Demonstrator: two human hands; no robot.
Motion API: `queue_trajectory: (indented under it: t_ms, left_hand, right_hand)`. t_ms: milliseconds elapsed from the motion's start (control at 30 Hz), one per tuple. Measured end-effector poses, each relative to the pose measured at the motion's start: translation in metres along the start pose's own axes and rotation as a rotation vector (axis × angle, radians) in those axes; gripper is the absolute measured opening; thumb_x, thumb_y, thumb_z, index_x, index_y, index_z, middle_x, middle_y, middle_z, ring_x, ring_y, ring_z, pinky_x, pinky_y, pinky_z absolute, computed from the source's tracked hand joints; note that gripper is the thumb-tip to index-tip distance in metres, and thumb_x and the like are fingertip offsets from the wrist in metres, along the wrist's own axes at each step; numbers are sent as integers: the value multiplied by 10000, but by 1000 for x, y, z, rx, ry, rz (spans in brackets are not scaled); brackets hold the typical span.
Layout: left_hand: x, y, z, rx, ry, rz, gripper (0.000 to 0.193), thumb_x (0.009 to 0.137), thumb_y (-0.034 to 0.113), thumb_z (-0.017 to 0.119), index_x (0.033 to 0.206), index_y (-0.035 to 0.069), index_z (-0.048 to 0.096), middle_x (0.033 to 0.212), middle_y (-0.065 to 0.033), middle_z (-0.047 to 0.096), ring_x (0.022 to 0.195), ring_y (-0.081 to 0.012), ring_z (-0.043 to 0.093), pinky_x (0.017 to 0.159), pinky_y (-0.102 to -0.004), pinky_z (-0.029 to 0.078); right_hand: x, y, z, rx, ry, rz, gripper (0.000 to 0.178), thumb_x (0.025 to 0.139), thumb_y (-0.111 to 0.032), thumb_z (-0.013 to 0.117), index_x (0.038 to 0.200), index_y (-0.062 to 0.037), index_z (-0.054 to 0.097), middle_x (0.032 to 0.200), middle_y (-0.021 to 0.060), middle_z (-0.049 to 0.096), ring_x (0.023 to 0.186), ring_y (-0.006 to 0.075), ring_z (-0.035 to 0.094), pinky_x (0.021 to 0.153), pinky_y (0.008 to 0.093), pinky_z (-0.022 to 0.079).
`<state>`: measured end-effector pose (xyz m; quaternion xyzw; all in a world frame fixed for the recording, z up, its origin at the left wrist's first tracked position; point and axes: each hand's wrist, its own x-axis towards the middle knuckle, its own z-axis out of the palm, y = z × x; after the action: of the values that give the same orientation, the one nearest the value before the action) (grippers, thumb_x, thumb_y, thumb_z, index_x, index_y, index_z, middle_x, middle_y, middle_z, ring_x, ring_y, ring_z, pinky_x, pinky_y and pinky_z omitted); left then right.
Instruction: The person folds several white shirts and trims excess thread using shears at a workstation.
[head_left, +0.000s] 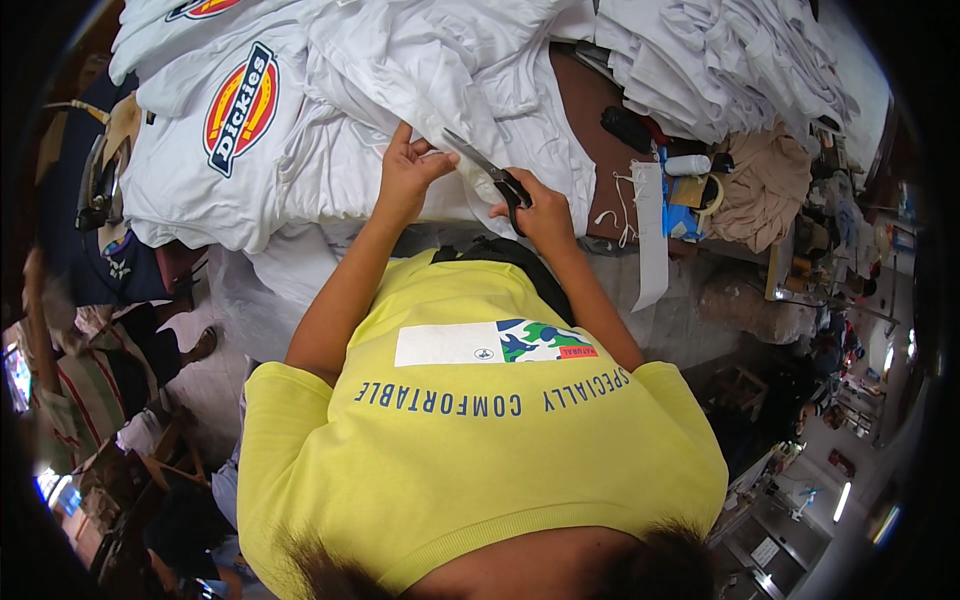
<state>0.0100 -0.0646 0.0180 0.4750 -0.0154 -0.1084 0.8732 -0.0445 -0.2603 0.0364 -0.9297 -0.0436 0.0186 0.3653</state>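
White T-shirts (350,160) lie in a loose heap across the table in front of me. One near my left hand carries a red, yellow and dark blue printed emblem (241,110). My left hand (408,178) is closed on a fold of white T-shirt, thumb toward the right, some fingers partly hidden. In my right hand (546,215) is a pair of scissors (512,186) with black handles. The blades point up and left, over the white fabric just right of my left thumb. From this view I cannot tell whether they touch the cloth.
At the far right rises a tall stack of white garments (720,60). Below it sit a dark pouch-like object (626,128), a tape roll (710,195), a white strip (650,235) hanging over the table edge, and a beige cloth bundle (765,190). Someone's foot (203,345) shows at left.
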Motion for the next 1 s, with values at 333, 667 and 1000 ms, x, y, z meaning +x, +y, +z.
queue_trajectory:
  t_ms: [333, 667, 1000]
  left_hand:
    - [-2, 2, 12, -55, 36, -62, 589, 731, -25, 623, 1243, 57, 345, 976, -106, 593, 834, -161, 611, 719, -279, 516]
    - [12, 1, -2, -118, 157, -108, 500, 769, 6, 616, 1209, 58, 385, 944, -60, 606, 804, -120, 601, 659, -236, 515]
    - [-12, -3, 20, 24, 112, -105, 393, 737, 2, 628, 1101, 5, 479, 964, -76, 593, 844, -135, 588, 739, -261, 496]
  right_hand:
    - [19, -14, 24, 373, 177, 27, 489, 663, -133, 753, 1062, -38, 487, 820, 66, 601, 719, 127, 562, 686, 239, 448]
    - [-41, 13, 6, 201, 240, -4, 305, 712, -35, 655, 991, -69, 536, 774, 58, 625, 655, 131, 596, 611, 250, 465]
    - [-47, 6, -9, 34, 113, 97, 437, 660, -226, 742, 1034, -113, 546, 736, 66, 609, 623, 196, 594, 585, 296, 467]
